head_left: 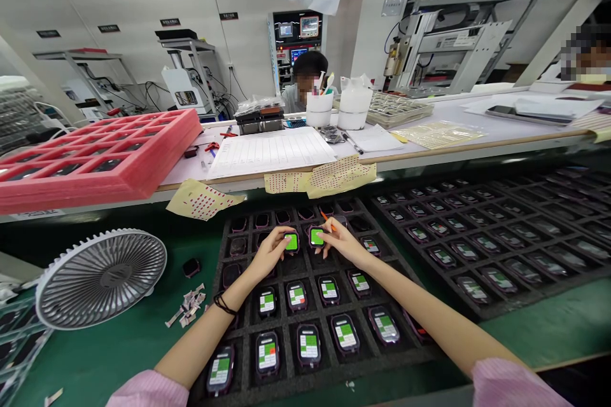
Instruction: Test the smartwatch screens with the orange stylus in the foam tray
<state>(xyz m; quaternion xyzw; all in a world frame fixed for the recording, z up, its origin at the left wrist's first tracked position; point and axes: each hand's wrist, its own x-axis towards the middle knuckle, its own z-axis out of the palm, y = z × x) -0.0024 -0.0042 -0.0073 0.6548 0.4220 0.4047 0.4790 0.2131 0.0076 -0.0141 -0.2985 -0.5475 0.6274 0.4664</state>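
My left hand (275, 247) is closed on a smartwatch body (291, 241) with a lit green screen. In my right hand (337, 238) is a second smartwatch body (316, 236), its screen also green. An orange pen-like stick (327, 219) pokes out past the fingers of the same hand. Both hands are above a black foam tray (281, 324), whose compartments hold several more watch bodies. Those in the near rows, such as the watch body (309, 344), show white and green screens, a few with red patches. Dark screens fill the far rows.
To the left stand a white fan (102, 278), a loose watch body (191, 267) and small strips (188, 306). Another foam tray (496, 229) lies at right. A raised shelf carries pink foam (138, 168), paper sheets (274, 151) and white cups (319, 108). A person sits behind it.
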